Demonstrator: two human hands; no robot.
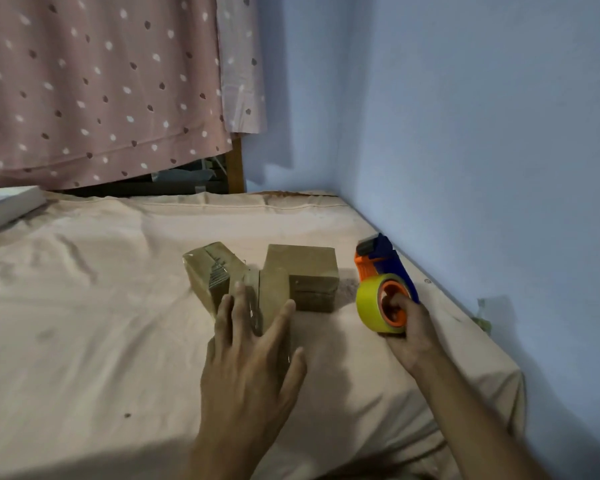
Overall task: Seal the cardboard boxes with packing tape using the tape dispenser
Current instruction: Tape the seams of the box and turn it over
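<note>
Three cardboard boxes are grouped mid-bed on the pink sheet [101,306]: a left box [210,275] w/ glossy tape already showing on its top, a back-right box [303,268] w/ no tape visible from here, and a nearer box [274,296] between them, partly hidden by the left hand [250,362]. That hand is laid over the near box w/ fingers straight and spread, nothing pinched; whether it presses down or only hovers can't be told. The tape dispenser [383,271], blue/orange w/ a yellow tape roll [369,303], is gripped by the right hand [411,327], fingers curled round the handle, held just right of the boxes and near the wall [482,133], apart from any box. The step in hand is judged to be steadying the near box before tape is laid. For a clean seal, the box should be pinned flat, since the soft bedding will likely let it tip or slide. The dispenser's front end should be set past the box's edge so the tape wraps over it, then drawn along the flap seam in one straight pull w/ firm downward pressure. The left fingers are best kept off the seam line. The cut should be made by tilting the blade down at the far edge; tape should then be rubbed flat.
</note>
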